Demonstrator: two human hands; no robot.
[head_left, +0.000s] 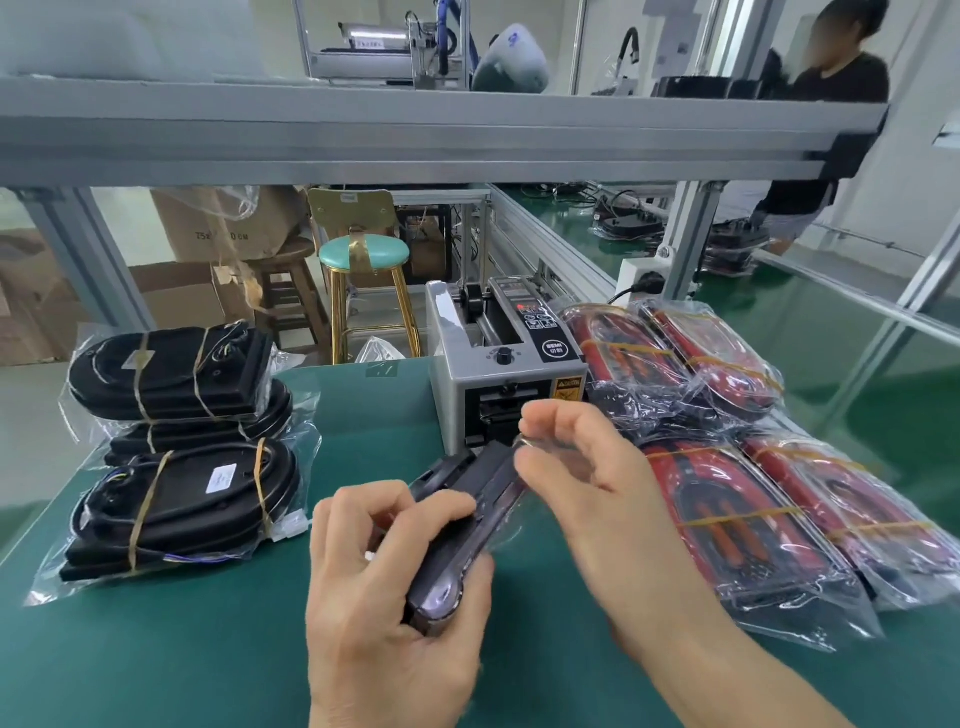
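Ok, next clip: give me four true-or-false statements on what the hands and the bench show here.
1. The left hand grips a dark part. True.
2. The red bagged parts lie left of the tape dispenser. False: they lie to its right; the black bagged parts lie left.
3. The right hand rests flat on the green table. False: it is raised, pinching a clear strip above the dark part.
4. A teal-seated stool stands beyond the table. True.

1 head-worn wide-angle view, forward-down over green bench (208, 649); left hand (384, 577), right hand (587, 478) close below.
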